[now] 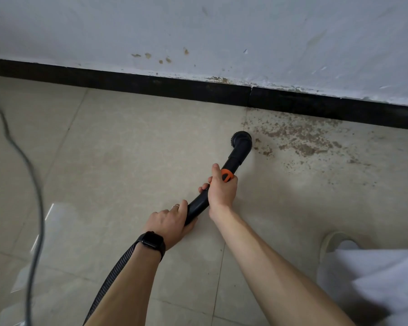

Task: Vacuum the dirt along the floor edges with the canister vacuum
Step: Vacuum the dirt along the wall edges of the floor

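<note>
A black curved vacuum wand [199, 207] with an orange collar [227, 175] ends in a round brush nozzle [242, 138] set on the beige tile floor. My right hand [220, 188] grips the wand just below the orange collar. Lower on the wand, my left hand [170, 222], with a black watch on its wrist, grips it where the ribbed hose [114, 274] begins. Brown dirt [299, 140] lies scattered on the tile right of the nozzle, along the black baseboard [151, 82]. The canister is out of view.
A grey power cord [33, 184] snakes down the left side of the floor. A white, stained wall [198, 27] rises above the baseboard. At the lower right are a light shoe [335, 241] and white cloth [382, 278].
</note>
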`<state>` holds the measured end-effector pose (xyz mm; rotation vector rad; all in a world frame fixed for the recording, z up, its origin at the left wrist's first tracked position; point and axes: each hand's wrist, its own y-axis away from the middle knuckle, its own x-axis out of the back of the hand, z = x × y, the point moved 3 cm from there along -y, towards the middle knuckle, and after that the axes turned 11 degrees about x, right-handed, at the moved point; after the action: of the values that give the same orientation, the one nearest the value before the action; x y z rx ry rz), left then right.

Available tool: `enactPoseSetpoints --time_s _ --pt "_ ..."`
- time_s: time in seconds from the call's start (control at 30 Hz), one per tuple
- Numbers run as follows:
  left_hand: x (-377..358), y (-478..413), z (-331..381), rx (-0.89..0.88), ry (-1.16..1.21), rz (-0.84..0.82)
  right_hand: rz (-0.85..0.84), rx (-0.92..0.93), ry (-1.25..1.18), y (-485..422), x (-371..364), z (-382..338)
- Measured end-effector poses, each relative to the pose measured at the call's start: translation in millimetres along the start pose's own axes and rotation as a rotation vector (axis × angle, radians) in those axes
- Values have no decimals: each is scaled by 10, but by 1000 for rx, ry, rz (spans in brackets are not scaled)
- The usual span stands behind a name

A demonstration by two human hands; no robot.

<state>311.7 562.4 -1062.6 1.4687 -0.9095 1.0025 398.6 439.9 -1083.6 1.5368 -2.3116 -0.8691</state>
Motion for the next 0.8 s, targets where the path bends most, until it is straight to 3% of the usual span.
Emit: enactPoseSetpoints --time_s 0.8 --pt "208 -626 374 17 42 29 -1 31 0 -692 -114 -409"
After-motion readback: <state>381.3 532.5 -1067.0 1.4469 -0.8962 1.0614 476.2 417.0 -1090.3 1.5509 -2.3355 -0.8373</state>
